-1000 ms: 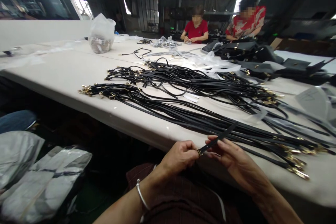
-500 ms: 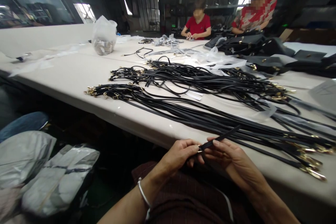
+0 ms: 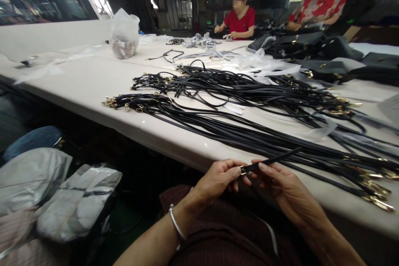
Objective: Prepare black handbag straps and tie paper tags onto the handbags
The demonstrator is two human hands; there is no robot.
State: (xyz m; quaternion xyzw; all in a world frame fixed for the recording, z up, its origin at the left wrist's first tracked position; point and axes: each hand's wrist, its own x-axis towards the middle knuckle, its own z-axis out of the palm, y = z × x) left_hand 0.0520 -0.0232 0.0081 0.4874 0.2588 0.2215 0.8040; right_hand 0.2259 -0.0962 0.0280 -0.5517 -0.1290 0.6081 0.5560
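Observation:
My left hand (image 3: pixel 220 178) and my right hand (image 3: pixel 280 185) meet just below the near edge of the table (image 3: pixel 90 83). Between them they pinch one thin black strap (image 3: pixel 274 158) with a small gold fitting at its near end. My left fingers close on that fitting end, my right fingers grip the strap just beyond it. The strap's free end points up and right over a long bundle of black straps with gold clasps (image 3: pixel 237 133) lying on the table.
A second heap of black straps (image 3: pixel 237 89) lies farther back. A white plastic bag (image 3: pixel 124 35) stands at the far left, black bags (image 3: pixel 305 45) at the far right. Two people sit at the far end. Silver plastic bags (image 3: pixel 52 199) lie on the floor to my left.
Both hands and the strap have stayed together; the strap now lies flatter, and my left fingers have shifted on the fitting. The view has tilted slightly.

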